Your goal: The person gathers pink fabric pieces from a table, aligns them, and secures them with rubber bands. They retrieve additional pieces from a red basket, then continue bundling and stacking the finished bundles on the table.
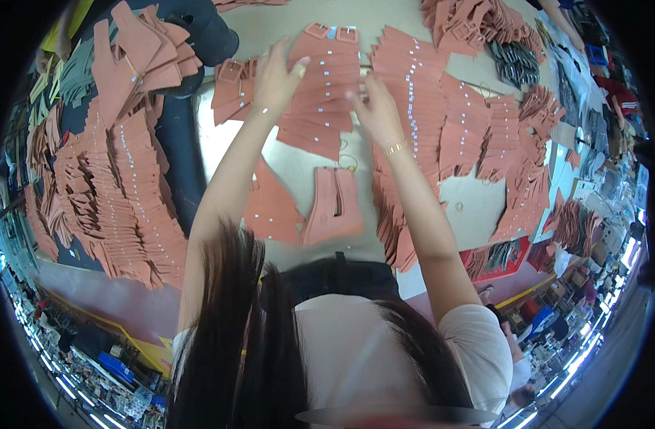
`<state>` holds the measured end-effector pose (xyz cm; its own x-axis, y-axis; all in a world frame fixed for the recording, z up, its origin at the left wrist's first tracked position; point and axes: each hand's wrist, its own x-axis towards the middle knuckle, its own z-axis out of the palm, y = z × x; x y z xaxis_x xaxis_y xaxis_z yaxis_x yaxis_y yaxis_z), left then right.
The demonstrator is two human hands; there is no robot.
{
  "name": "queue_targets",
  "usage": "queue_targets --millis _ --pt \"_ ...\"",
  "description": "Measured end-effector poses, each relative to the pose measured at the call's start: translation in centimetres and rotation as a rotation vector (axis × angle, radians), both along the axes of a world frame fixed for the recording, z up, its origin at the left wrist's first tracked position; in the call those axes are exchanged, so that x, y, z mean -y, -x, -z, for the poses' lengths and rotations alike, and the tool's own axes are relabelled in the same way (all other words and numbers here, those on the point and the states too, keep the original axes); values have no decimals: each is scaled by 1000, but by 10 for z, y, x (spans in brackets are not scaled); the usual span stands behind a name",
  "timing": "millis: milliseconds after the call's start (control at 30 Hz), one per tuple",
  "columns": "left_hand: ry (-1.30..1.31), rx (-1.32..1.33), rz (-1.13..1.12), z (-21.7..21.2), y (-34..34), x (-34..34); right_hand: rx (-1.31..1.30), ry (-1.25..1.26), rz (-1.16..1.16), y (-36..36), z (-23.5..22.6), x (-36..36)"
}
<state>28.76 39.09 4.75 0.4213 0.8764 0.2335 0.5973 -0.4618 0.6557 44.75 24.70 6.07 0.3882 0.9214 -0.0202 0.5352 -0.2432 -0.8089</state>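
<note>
Dark hair (224, 307) hangs, hands (276, 80) (379, 114) outstretched over coral pieces (320, 91).

A pale surface (459, 204) fills the centre; a dark surface (179, 154) stands at its left. A bundle of glossy black pieces (514, 64) lies at upper right, and green pieces (73, 80) lie at upper left. Beside these is a rounded black object (211, 34), kind not determinable. At far left, a co-worker's yellow sleeve (53, 36) shows; at right, a person in red (620, 96). A red tray (517, 266), low at right, contains green and reddish pieces. A yellow line (102, 322) crosses the pinkish floor (113, 297). A blue bin (115, 366) sits at lower left. Bright lamps (577, 357) run along the lower right rim.
</note>
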Motion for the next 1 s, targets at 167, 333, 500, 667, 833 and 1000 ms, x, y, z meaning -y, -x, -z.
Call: queue_targets --millis 167,333,500,667,833,1000 --pt "571 -23 -61 -9 89 105 -76 285 -105 42 -10 137" --pt "983 -30 63 35 147 230 151 210 -159 97 3 219" --pt "864 -81 -90 56 147 291 68 197 -117 142 17 232" --pt "1347 277 -230 22 141 293 14 259 89 165 27 229" --pt "1598 594 -134 2 148 289 222 219 83 171 38 221" --pt "1581 567 -209 19 152 285 -460 406 9 130 42 225"
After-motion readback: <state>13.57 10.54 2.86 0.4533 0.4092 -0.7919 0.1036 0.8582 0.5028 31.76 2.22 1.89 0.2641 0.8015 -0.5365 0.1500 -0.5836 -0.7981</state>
